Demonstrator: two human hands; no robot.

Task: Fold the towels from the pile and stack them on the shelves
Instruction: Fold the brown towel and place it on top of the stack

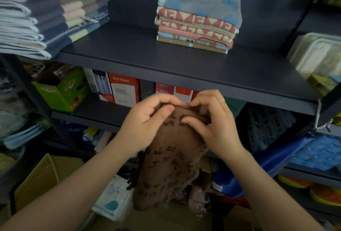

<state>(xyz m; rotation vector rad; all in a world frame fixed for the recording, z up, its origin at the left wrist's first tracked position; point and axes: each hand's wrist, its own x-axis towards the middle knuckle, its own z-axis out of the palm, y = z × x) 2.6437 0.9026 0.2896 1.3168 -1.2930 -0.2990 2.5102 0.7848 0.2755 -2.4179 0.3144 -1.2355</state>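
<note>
Both hands, left hand (147,118) and right hand (212,120), pinch the top edge of a brown towel (169,168) with dark markings, hanging limp beneath them.

Brown towel (169,166) in both hands' grip, below shelf (166,64).

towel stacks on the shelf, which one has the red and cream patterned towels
The small stack in the middle of the shelf: red-and-cream towels under a blue-grey one. The tall stack at the left edge is all navy with beige and brown blocks.
</note>
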